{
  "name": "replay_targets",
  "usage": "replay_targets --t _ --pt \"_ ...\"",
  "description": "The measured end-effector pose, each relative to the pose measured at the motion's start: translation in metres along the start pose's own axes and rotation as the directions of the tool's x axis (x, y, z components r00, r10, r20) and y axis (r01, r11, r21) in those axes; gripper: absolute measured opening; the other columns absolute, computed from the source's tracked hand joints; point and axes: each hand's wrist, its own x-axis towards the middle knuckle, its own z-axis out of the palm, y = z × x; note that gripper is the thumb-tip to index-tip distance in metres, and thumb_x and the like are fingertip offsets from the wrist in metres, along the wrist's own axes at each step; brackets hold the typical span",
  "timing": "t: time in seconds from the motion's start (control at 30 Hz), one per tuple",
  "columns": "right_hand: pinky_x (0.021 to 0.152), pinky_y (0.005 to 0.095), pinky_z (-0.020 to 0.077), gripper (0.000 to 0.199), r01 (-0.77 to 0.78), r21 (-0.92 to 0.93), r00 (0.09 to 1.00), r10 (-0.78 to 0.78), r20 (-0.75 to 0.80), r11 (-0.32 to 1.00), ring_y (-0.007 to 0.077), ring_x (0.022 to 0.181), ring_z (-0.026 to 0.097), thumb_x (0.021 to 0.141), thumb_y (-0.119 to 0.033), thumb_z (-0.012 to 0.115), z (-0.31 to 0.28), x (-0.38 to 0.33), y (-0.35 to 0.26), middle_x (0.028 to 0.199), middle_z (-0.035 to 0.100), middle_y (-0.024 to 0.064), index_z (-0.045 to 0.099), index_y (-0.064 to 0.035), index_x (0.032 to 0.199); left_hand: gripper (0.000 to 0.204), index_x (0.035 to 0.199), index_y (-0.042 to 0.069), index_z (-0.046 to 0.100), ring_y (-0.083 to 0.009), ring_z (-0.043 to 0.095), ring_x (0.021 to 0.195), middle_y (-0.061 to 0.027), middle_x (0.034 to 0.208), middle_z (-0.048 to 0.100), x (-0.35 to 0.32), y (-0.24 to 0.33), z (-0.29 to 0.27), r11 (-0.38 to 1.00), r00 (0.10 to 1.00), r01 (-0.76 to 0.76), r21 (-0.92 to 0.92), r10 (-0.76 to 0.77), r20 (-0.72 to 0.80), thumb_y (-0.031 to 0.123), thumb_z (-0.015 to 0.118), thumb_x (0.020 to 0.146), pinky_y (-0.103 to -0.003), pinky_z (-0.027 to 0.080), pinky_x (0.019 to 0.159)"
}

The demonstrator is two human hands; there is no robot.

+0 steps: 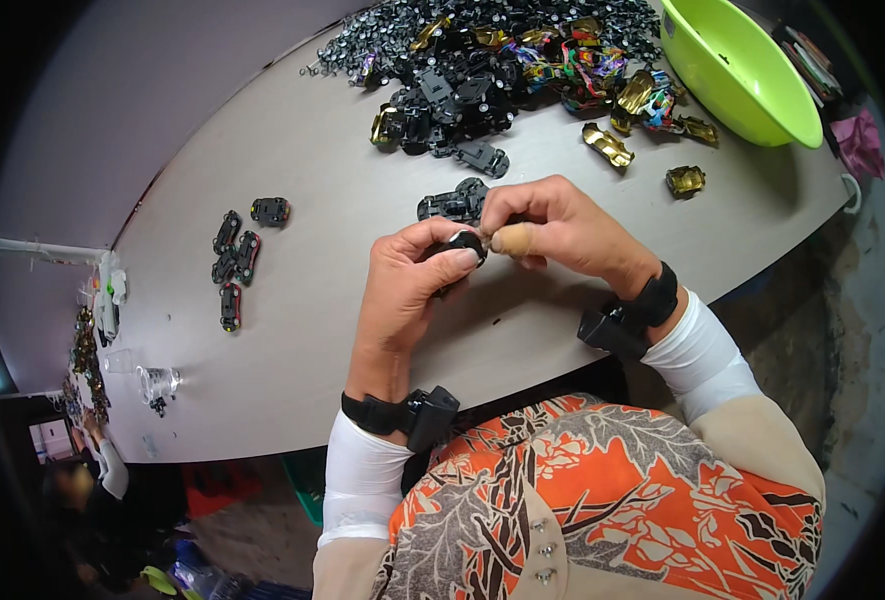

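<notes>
Over the table (332, 290), my left hand (402, 280) is closed round a small black toy car (468, 241), thumb on its near side. Its far parts are covered by my fingers. My right hand (572, 230), with a tan wrap on the thumb, pinches at the car's right end; whatever lies between the fingertips is too small to make out. Just beyond my hands lie black toy car bases (450, 203), partly covered by my right fingers. A single base (482, 158) rests farther back.
A heap of black car bases (442, 100), gold and coloured car shells (607, 145) and wheel axles (352, 45) covers the far side. A green basin (752, 75) stands far right. Several assembled toy cars (247, 255) lie left. Clear cups (158, 382) and another person (92, 490) are farther left.
</notes>
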Motion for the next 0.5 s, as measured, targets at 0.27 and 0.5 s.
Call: replay_targets --t 0.27,0.5 --pt "0.045 0.0186 0.0355 0.004 0.034 0.097 0.999 -0.034 -0.003 0.995 0.0029 0.052 0.044 0.080 -0.007 0.058 -0.0020 -0.0021 -0.0036 0.064 0.052 -0.0031 0.060 -0.0035 0.082 0.025 0.094 0.001 0.064 -0.0074 0.055 0.062 -0.0023 0.080 0.062 0.0004 0.0016 -0.0013 0.991 0.998 0.042 -0.123 -0.037 0.045 0.007 0.071 0.072 -0.019 0.045 0.052" --pt "0.045 0.0186 0.0367 0.006 0.010 0.173 1.000 -0.010 -0.002 0.985 0.0035 0.053 0.046 0.079 -0.007 0.059 0.0005 -0.0021 -0.0040 0.066 0.053 -0.0029 0.061 -0.0033 0.084 0.023 0.095 0.000 0.059 -0.0069 0.054 0.062 -0.0035 0.081 0.061 0.0027 0.0006 -0.0033 0.970 0.991 0.070 -0.233 -0.041 0.128 0.001 0.068 0.074 -0.020 0.045 0.051"
